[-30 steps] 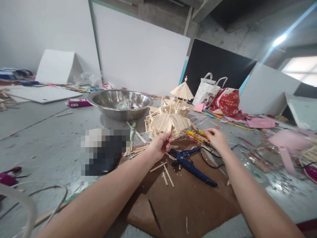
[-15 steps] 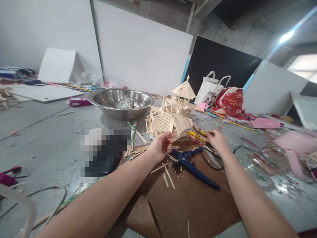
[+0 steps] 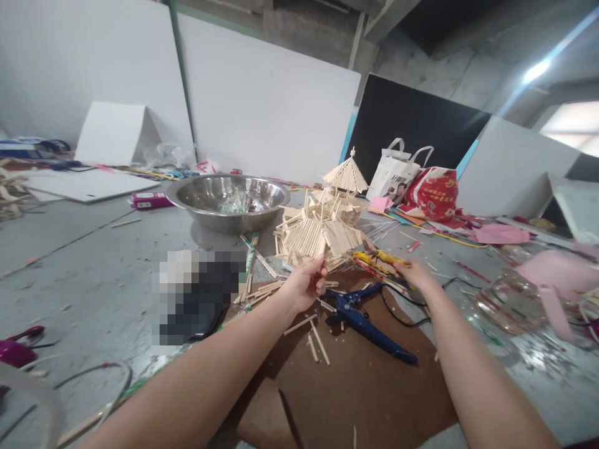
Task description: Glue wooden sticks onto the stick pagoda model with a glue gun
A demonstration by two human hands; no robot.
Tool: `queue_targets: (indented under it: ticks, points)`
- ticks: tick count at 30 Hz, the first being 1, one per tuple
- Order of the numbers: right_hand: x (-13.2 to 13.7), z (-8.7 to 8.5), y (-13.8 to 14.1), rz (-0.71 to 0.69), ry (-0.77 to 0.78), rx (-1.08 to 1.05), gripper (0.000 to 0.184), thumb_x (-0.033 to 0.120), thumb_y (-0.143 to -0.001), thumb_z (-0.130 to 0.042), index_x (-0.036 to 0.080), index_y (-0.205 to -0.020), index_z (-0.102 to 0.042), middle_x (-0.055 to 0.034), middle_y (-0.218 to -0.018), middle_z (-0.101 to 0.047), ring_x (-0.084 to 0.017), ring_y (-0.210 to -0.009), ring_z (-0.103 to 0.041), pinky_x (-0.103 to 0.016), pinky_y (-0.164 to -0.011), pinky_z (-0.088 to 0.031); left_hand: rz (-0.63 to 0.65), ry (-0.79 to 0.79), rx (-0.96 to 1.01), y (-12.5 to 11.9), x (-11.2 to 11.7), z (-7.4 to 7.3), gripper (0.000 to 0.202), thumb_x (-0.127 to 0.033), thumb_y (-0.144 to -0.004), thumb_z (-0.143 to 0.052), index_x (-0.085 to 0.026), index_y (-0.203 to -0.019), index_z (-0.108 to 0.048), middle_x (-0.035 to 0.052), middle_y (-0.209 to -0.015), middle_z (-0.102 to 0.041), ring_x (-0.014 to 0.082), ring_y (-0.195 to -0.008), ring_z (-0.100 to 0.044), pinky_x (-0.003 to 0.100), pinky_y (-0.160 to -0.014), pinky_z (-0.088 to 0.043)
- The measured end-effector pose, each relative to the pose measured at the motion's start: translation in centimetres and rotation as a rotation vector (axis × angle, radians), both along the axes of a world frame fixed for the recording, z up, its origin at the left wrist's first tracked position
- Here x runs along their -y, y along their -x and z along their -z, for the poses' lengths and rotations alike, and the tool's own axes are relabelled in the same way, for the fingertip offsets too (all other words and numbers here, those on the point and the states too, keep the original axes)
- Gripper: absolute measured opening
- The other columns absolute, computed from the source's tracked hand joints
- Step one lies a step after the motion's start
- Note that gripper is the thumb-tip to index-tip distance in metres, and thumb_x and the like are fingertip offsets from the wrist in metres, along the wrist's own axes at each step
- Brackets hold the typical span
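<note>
My left hand [image 3: 306,284] is closed in a pinch in front of a pagoda-like model [image 3: 322,231] built of thin wooden sticks. Whatever its fingertips hold is too small to make out. Over on the right, my right hand [image 3: 416,274] grips a yellow-handled tool [image 3: 390,257], its far end pointing at the model's base; I cannot tell its exact kind. Between my forearms a blue-handled cutter [image 3: 369,327] lies on a brown board [image 3: 355,393]. Short loose sticks [image 3: 321,340] are scattered beside the cutter.
A steel basin [image 3: 224,218] holding small clear packets stands behind left. A dark, pixelated object [image 3: 201,305] lies left of the board. A black cord [image 3: 407,321] curves by my right wrist. Farther right are a clear jug with a pink lid [image 3: 505,299] and a red bag [image 3: 433,193].
My right hand has shifted slightly right and down, drawing the yellow-handled tool with it. My left hand stays nearly in place, its fingers now pinched nearer the model. The view has tilted slightly.
</note>
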State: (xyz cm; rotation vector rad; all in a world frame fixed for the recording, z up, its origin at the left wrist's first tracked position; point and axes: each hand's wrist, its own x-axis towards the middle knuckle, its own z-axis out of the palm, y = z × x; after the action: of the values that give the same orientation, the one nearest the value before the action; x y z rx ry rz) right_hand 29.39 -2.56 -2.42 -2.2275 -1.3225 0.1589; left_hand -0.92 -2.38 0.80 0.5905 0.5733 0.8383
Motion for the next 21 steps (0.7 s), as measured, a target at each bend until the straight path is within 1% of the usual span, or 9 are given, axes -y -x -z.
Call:
queue_targets:
  ticks: [3,8,11,16,18,21]
  points:
    - [0.2,0.0,-0.1,0.015,0.059,-0.036,0.029,0.037,-0.069,-0.049,0.014,-0.061,-0.063,-0.0072,-0.055,-0.061,-0.019,-0.054,-0.057,-0.026,-0.049,-0.035,0.011,0.018,-0.003,0.1,0.0,0.0,0.017,-0.026,-0.071,-0.055,-0.014,-0.063,-0.048,-0.0059,-0.048,-0.046,0.0016,-0.031,-0.033,0.015,-0.033,-0.021]
    - [0.7,-0.1,-0.3,0.031,0.068,-0.084,0.023,0.031,-0.069,-0.050,0.015,-0.060,-0.064,-0.0052,-0.057,-0.063,-0.018,-0.057,-0.057,-0.024,-0.050,-0.035,0.018,0.041,-0.006,0.2,-0.1,0.0,0.017,-0.028,-0.070,-0.057,-0.014,-0.064,-0.050,-0.0058,-0.048,-0.046,0.0017,-0.032,-0.033,0.015,-0.033,-0.023]
    - [1.0,0.0,-0.4,0.044,0.047,-0.135,0.023,0.032,-0.068,-0.051,0.015,-0.060,-0.064,-0.0042,-0.054,-0.062,-0.016,-0.054,-0.057,-0.023,-0.049,-0.035,0.030,0.053,0.004,0.2,-0.2,0.2,0.016,-0.028,-0.068,-0.059,-0.014,-0.067,-0.052,-0.0058,-0.048,-0.047,0.0017,-0.032,-0.033,0.015,-0.033,-0.022]
    - [1.5,-0.3,-0.1,0.094,0.003,-0.246,0.026,0.034,-0.070,-0.049,0.013,-0.067,-0.064,-0.0027,-0.046,-0.058,-0.015,-0.041,-0.053,-0.024,-0.044,-0.035,0.016,0.042,0.019,0.2,-0.4,0.4,0.016,-0.027,-0.066,-0.062,-0.015,-0.069,-0.052,-0.0062,-0.048,-0.047,0.0022,-0.032,-0.034,0.016,-0.034,-0.022]
    - [1.7,-0.7,0.1,0.118,-0.032,-0.290,0.026,0.034,-0.069,-0.050,0.012,-0.071,-0.064,-0.0030,-0.047,-0.058,-0.014,-0.039,-0.051,-0.024,-0.043,-0.036,0.009,0.034,0.021,0.2,-0.4,0.5,0.017,-0.027,-0.065,-0.062,-0.015,-0.068,-0.051,-0.0064,-0.048,-0.048,0.0023,-0.031,-0.034,0.016,-0.033,-0.022]
    - [2.0,-1.3,0.5,0.155,-0.097,-0.380,0.028,0.036,-0.068,-0.051,0.012,-0.078,-0.062,-0.0047,-0.056,-0.061,-0.014,-0.040,-0.052,-0.024,-0.042,-0.038,0.007,0.023,0.016,0.1,-0.3,0.3,0.020,-0.028,-0.063,-0.064,-0.014,-0.072,-0.052,-0.0065,-0.049,-0.049,0.0022,-0.031,-0.035,0.016,-0.033,-0.022]
